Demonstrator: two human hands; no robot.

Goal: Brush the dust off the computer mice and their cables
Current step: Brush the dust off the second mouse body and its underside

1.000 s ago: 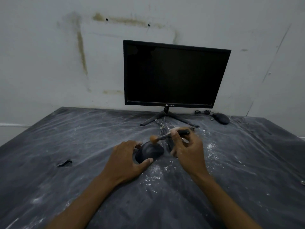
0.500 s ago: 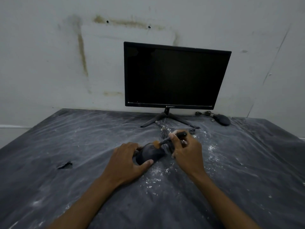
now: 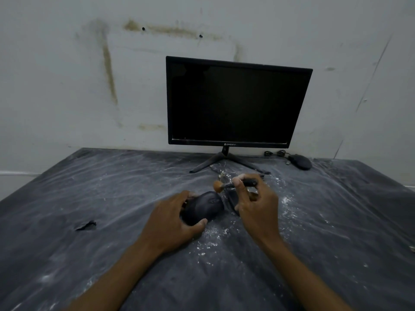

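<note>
A black computer mouse [image 3: 205, 206] lies on the dusty plastic-covered table [image 3: 112, 198], gripped at its sides by my left hand [image 3: 173, 218]. My right hand [image 3: 256, 205] holds a small brush [image 3: 233, 184] by its dark handle; the orange-brown bristle head hovers just above the far end of the mouse. A dark object, perhaps cable, lies between the mouse and my right hand, partly hidden. A second black mouse [image 3: 299, 161] with its coiled cable [image 3: 275, 153] lies at the back right, beside the monitor stand.
A black monitor [image 3: 235, 102] on a splayed stand stands at the back against a stained white wall. White powder is scattered on the plastic sheet around my hands. A small tear [image 3: 86, 225] in the sheet lies to the left.
The brush head dipped onto the mouse half a second ago and is now lifted off its far end. My left hand has kept its hold on the mouse.
</note>
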